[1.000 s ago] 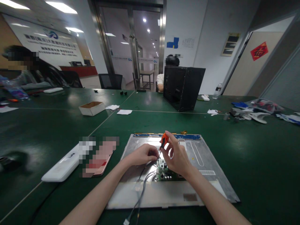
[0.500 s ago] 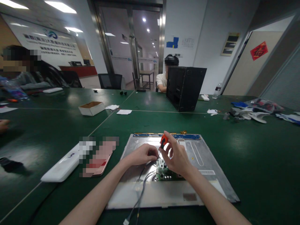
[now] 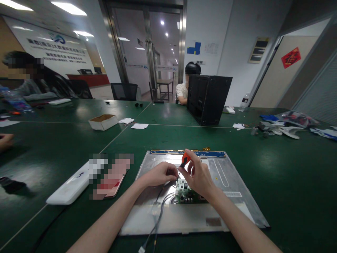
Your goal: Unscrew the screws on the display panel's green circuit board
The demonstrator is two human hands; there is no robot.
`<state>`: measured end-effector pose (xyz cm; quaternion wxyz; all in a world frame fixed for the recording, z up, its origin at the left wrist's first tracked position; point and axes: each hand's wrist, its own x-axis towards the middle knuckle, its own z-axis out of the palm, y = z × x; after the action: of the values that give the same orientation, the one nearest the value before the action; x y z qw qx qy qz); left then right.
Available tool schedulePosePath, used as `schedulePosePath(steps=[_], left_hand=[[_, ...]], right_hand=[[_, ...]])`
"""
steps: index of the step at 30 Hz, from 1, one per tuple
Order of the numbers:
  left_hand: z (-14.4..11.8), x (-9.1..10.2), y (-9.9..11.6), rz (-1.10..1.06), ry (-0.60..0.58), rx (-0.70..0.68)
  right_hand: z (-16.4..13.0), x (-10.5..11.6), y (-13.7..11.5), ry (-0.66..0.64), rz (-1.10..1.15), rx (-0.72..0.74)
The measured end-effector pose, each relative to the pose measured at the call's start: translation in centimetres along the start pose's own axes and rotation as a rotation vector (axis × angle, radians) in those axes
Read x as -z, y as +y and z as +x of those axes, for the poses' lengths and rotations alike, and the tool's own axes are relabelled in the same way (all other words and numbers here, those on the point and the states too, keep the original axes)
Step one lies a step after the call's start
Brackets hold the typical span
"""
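Screwdriver [image 3: 185, 160] with an orange handle is in my right hand [image 3: 199, 177], the fingers closed around the handle, and its thin shaft points down and a little to the left onto the upper left corner of the small green circuit board [image 3: 185, 194]. My left hand [image 3: 161, 174] is just beside the tip, with thumb and fingers pinched together near the board; I cannot tell if they grip a screw, the shaft or only steady the place, because it is too small to see. The board lies flat on the back of a large metal display panel [image 3: 231, 191], near the middle of its front half, and grey and black cables [image 3: 158, 218] run from the board over the front edge of the panel toward me. I judge the work on this board is in the middle: the board sits in its place and the cables are attached, but the tool is at only one corner, and I see no loose screws on the panel, so how many corners are finished I cannot say. The panel rests on the green surface [image 3: 289, 168], directly under both hands, which are close together above the board. To the left of the panel lies a white flat device [image 3: 70, 188], well apart from my hands.
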<state>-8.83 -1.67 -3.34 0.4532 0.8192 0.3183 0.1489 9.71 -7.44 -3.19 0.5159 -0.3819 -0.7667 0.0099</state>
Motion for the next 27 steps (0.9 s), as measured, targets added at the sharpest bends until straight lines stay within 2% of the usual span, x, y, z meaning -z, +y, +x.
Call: schedulePosePath(steps=[8,17,27], left_hand=[[0.02,-0.11,0.16,-0.055,-0.009,-0.011],[0.00,0.01,0.30,0.003,-0.004,-0.016],[0.00,-0.09,0.15,-0.027,-0.010,-0.024]], right_hand=[[0.08,0.25,-0.54,-0.046,0.065,-0.020],[0.13,0.16,-0.28,0.005,-0.022,0.006],[0.04,0.30,-0.47,-0.066,0.077,-0.027]])
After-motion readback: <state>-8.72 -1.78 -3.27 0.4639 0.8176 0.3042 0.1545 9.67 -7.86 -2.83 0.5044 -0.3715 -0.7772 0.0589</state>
